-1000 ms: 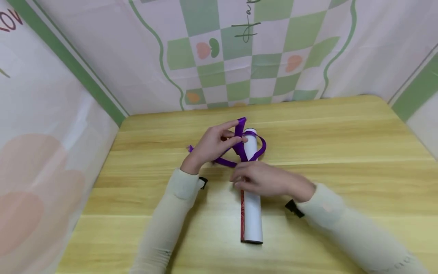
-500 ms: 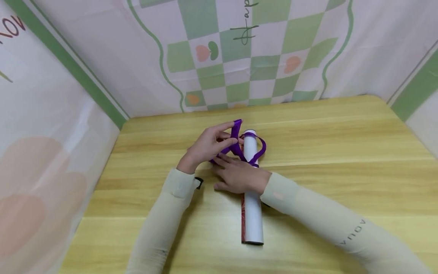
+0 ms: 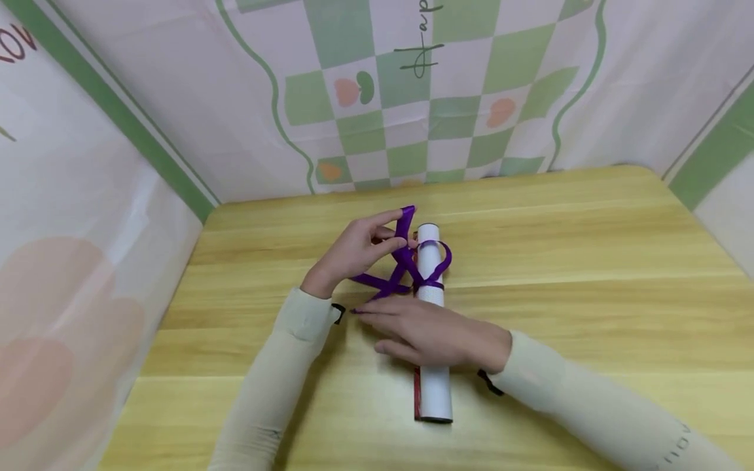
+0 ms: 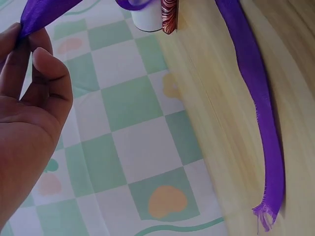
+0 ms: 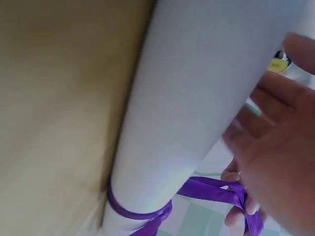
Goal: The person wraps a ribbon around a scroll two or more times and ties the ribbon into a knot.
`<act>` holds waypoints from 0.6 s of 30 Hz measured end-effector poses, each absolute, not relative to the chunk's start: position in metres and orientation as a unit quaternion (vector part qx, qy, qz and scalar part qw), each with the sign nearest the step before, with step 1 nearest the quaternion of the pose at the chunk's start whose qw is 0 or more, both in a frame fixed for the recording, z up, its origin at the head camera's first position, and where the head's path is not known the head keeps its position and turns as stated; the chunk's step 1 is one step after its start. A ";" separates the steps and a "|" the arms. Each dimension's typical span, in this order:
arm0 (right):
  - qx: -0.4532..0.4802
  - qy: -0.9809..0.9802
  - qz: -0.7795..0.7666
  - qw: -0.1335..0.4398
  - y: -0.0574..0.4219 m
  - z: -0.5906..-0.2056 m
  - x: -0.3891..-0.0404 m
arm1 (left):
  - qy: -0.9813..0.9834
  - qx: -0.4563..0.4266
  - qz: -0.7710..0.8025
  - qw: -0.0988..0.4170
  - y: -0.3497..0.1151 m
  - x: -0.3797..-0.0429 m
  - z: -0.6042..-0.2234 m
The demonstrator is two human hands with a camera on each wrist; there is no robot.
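Observation:
A white rolled scroll [image 3: 434, 392] with a red patterned edge lies lengthwise on the table. Purple ribbon [image 3: 436, 268] circles it near its upper half, with a loop standing on the right. My left hand [image 3: 356, 248] pinches a raised fold of the ribbon, left of the scroll's far end. Across the scroll, below the tied band, reaches my right hand [image 3: 432, 330], fingers extended and thumb apart. Its fingertips are right at a ribbon strand that slants down left. In the left wrist view a frayed ribbon tail [image 4: 268, 147] lies along the wood.
The wooden table [image 3: 559, 281] ends at the back against a cloth backdrop [image 3: 406, 118] with green checks. Another printed cloth [image 3: 88, 196] stands along the left side. Dark clips [image 3: 491, 383] show at the cuffs.
My right hand moved left over the ribbon, then back down and right, with a ribbon strand now showing at its fingertips. My left hand keeps its pinch on the fold, shifting slightly left.

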State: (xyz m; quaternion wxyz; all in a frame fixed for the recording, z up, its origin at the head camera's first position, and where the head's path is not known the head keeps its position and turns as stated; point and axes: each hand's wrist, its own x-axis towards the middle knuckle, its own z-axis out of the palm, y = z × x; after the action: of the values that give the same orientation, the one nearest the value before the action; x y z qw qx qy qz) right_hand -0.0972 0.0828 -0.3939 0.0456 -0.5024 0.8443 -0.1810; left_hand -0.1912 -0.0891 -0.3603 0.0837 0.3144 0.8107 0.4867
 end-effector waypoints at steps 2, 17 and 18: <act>-0.510 0.829 -0.226 0.042 0.089 -0.393 -0.088 | 0.811 0.316 0.485 0.089 -0.089 -0.191 -0.359; -0.397 0.753 -0.523 0.033 0.142 -0.386 -0.058 | 0.803 0.320 0.494 0.089 -0.092 -0.190 -0.361; -0.385 0.761 -0.521 0.031 0.150 -0.385 -0.057 | 0.803 0.321 0.494 0.088 -0.092 -0.189 -0.361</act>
State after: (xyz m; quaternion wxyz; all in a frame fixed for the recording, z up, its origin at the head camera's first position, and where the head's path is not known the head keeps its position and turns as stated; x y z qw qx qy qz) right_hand -0.0573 0.1500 -0.3850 0.0307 -0.3850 0.7611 -0.5211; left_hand -0.1894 -0.0916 -0.3611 0.0875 0.3213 0.8034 0.4936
